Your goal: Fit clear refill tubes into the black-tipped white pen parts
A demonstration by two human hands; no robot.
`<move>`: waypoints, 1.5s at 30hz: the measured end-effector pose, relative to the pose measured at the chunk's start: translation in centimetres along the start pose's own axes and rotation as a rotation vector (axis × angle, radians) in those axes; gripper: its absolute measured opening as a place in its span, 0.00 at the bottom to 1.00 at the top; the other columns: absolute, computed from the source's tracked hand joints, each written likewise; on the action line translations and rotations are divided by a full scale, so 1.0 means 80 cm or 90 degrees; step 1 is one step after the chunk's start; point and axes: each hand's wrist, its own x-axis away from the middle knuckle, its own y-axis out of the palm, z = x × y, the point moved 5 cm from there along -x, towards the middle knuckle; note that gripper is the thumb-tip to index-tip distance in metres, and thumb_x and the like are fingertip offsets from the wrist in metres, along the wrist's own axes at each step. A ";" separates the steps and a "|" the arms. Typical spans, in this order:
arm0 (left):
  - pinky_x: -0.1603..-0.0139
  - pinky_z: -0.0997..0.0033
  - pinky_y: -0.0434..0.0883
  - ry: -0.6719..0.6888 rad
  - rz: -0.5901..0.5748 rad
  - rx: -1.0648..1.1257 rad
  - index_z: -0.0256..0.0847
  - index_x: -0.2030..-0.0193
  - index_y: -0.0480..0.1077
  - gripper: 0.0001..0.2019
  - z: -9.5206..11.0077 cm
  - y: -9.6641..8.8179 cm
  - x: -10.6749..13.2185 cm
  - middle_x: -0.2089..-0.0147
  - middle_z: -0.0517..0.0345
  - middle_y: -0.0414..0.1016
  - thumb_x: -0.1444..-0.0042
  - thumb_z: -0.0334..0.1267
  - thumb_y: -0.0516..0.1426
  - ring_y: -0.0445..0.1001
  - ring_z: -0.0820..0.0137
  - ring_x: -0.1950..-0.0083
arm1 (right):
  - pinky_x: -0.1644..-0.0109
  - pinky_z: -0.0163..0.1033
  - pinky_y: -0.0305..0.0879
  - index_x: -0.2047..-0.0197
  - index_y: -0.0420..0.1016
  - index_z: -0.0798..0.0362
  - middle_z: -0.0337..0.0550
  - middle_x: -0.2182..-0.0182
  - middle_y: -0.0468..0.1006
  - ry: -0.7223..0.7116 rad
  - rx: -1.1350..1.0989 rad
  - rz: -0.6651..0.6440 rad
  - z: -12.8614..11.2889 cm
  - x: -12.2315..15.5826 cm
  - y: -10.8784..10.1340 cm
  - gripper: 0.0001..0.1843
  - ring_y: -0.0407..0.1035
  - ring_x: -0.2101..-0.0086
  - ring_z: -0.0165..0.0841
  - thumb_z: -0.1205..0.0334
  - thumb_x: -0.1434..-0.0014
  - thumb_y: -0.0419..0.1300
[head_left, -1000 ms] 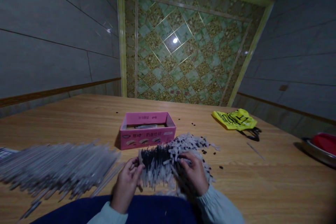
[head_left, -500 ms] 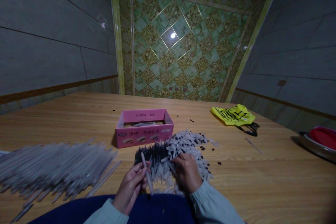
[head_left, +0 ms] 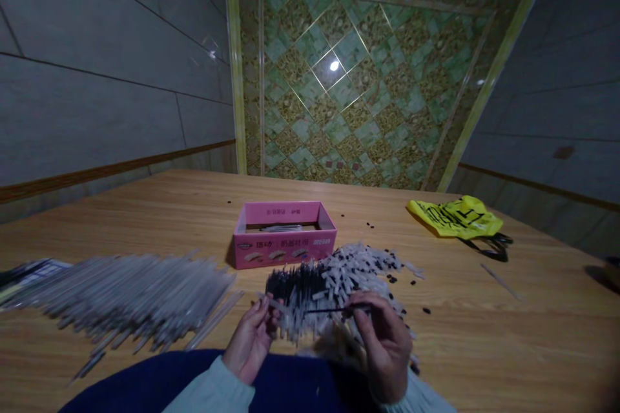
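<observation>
My left hand (head_left: 249, 339) is closed in a pinch around a translucent tube (head_left: 272, 301), which tilts toward the middle. From the fingers of my right hand (head_left: 387, 339), also closed, a thin dark rod (head_left: 323, 311) points left toward the tube; a small gap seems to separate them. Under and behind both hands lies a pile of dark-topped thin rods (head_left: 293, 281). Short whitish pieces (head_left: 361, 264) are heaped against it on the right, mixed with small black bits (head_left: 392, 279). Many long translucent tubes (head_left: 140, 297) lie in a wide layer left of my left hand.
Behind the pile stands an open pink box (head_left: 285, 253) with some thin rods inside. A yellow bag (head_left: 455, 218) with black handles lies at the back right. One loose tube (head_left: 501, 282) rests on the wooden table (head_left: 557, 335). A printed packet (head_left: 41, 274) sits far left.
My right hand has lifted from the pile and moved right, now with a dark rod. The tube in my left hand has swung from steep to flatter. The view has shifted slightly left.
</observation>
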 end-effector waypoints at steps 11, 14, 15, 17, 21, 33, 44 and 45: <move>0.79 0.83 0.72 -0.021 -0.005 0.017 0.32 0.66 0.67 0.07 -0.002 0.004 0.003 0.69 0.51 0.75 0.44 0.21 0.49 0.73 0.78 0.77 | 0.56 0.45 0.65 0.62 0.72 0.49 0.44 0.68 0.75 0.009 -0.064 -0.015 -0.016 0.005 0.016 0.08 0.69 0.63 0.37 0.70 0.42 0.55; 0.78 0.83 0.72 -0.015 -0.017 0.000 0.32 0.66 0.67 0.08 -0.003 0.004 0.004 0.69 0.51 0.75 0.43 0.21 0.49 0.73 0.79 0.77 | 0.56 0.44 0.65 0.61 0.72 0.48 0.43 0.69 0.75 -0.023 -0.062 -0.029 -0.021 0.007 0.019 0.11 0.70 0.63 0.37 0.72 0.43 0.55; 0.78 0.84 0.72 -0.010 -0.023 -0.012 0.32 0.66 0.67 0.08 -0.004 0.005 0.005 0.70 0.52 0.75 0.44 0.21 0.49 0.73 0.79 0.77 | 0.56 0.44 0.65 0.61 0.72 0.47 0.42 0.69 0.76 -0.030 -0.056 -0.040 -0.023 0.007 0.020 0.11 0.70 0.63 0.37 0.72 0.43 0.56; 0.79 0.83 0.72 -0.011 -0.047 -0.043 0.33 0.66 0.67 0.06 -0.008 0.007 0.008 0.71 0.53 0.74 0.44 0.22 0.51 0.73 0.78 0.77 | 0.57 0.42 0.65 0.61 0.73 0.47 0.42 0.68 0.76 -0.033 -0.029 -0.078 -0.025 0.006 0.025 0.12 0.70 0.63 0.36 0.72 0.44 0.56; 0.79 0.81 0.72 -0.067 -0.096 -0.067 0.34 0.67 0.67 0.04 -0.016 0.013 0.015 0.74 0.57 0.73 0.46 0.24 0.55 0.74 0.75 0.77 | 0.56 0.40 0.65 0.59 0.74 0.48 0.43 0.63 0.76 0.013 0.040 -0.190 -0.016 -0.004 0.032 0.10 0.69 0.60 0.36 0.67 0.45 0.60; 0.79 0.85 0.72 -0.095 -0.006 0.141 0.34 0.57 0.71 0.11 0.009 0.007 0.013 0.73 0.57 0.70 0.39 0.31 0.48 0.71 0.80 0.78 | 0.68 0.34 0.57 0.75 0.79 0.50 0.42 0.74 0.79 0.075 0.568 -0.607 0.046 -0.004 0.009 0.10 0.72 0.70 0.35 0.71 0.57 0.58; 0.78 0.85 0.72 -0.078 -0.009 0.127 0.32 0.65 0.69 0.10 0.004 0.005 0.009 0.73 0.55 0.72 0.40 0.27 0.48 0.72 0.80 0.77 | 0.67 0.39 0.57 0.75 0.78 0.55 0.53 0.74 0.79 0.057 0.747 -0.596 0.047 0.007 0.021 0.07 0.73 0.70 0.41 0.69 0.57 0.57; 0.78 0.85 0.73 -0.074 -0.011 0.125 0.32 0.65 0.69 0.09 0.003 0.004 0.008 0.72 0.54 0.72 0.40 0.26 0.48 0.73 0.79 0.77 | 0.67 0.39 0.57 0.75 0.78 0.55 0.52 0.74 0.79 0.057 0.744 -0.593 0.046 0.008 0.022 0.08 0.73 0.70 0.41 0.69 0.56 0.57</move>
